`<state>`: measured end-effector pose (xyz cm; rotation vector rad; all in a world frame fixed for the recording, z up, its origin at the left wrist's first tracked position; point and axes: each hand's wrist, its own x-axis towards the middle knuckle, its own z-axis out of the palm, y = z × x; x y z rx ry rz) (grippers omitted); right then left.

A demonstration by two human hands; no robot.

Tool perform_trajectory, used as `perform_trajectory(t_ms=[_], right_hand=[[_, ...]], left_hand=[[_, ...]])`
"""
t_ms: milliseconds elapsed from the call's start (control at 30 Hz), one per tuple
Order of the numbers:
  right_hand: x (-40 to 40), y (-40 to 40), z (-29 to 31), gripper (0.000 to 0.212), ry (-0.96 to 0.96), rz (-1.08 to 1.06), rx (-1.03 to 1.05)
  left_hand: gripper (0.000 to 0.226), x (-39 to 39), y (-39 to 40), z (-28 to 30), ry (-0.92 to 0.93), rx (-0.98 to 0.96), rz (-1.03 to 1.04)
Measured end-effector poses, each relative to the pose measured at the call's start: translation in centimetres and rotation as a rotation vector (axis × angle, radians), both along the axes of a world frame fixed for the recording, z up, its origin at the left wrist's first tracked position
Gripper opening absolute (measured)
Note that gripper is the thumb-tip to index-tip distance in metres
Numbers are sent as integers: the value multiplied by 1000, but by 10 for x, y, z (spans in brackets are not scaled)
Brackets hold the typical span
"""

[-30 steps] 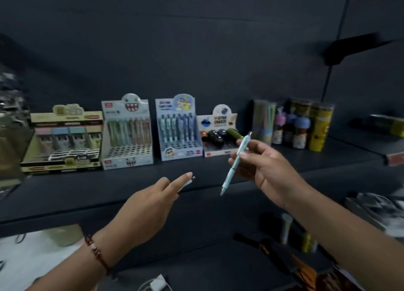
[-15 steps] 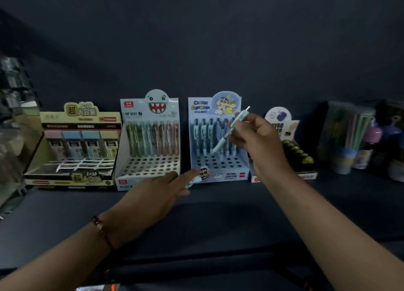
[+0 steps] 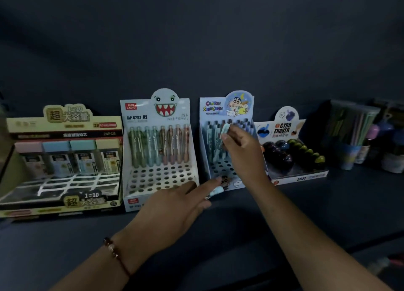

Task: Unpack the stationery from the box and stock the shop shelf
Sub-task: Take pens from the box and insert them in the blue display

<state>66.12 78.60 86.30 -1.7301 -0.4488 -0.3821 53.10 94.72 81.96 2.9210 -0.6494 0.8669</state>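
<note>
A light-blue cartoon pen display box (image 3: 227, 107) stands on the dark shelf (image 3: 306, 203), with pens upright in its back rows. My right hand (image 3: 240, 151) pinches a pale blue pen (image 3: 225, 128) and holds it upright over the box's holes, its lower part hidden behind my fingers. My left hand (image 3: 175, 212) lies low on the shelf in front of the box, fingers stretched forward, with a second pale pen (image 3: 215, 191) held between them near the box's front lip.
Left of it stand a white shark-face pen display (image 3: 157, 116) and a yellow lead-refill display (image 3: 61, 124). A gyro eraser tray (image 3: 293, 159) sits to the right, then cups of pencils (image 3: 352, 129) and small bottles. A dark wall backs the shelf.
The view has closed in on the shelf. My right hand carried the pen from mid-air into the blue display box. My left hand reached forward to the box's front edge.
</note>
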Motion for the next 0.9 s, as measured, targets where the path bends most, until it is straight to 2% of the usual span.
perform_trajectory(t_ms=[100,367,533,633,733,900], right_hand=[[0,5,6,43,-5,-8,-38],[3,17,-7,41,15,-17,-144],[6,18,-19,24,23,-18,-157],[1,19,-20,37,21,-24,-177],[0,20,-25,35,4,-24,-192],[-2,23,-23,18,-41,-44,-253]], left_hand=[[52,0,3,4,26,-123,-44],[54,-3,7,11,24,-204,-41],[55,-5,5,10,26,-269,-39],[55,-7,4,8,49,-274,-34],[54,-7,4,8,56,-309,-35],[54,-8,2,10,94,-352,-24]])
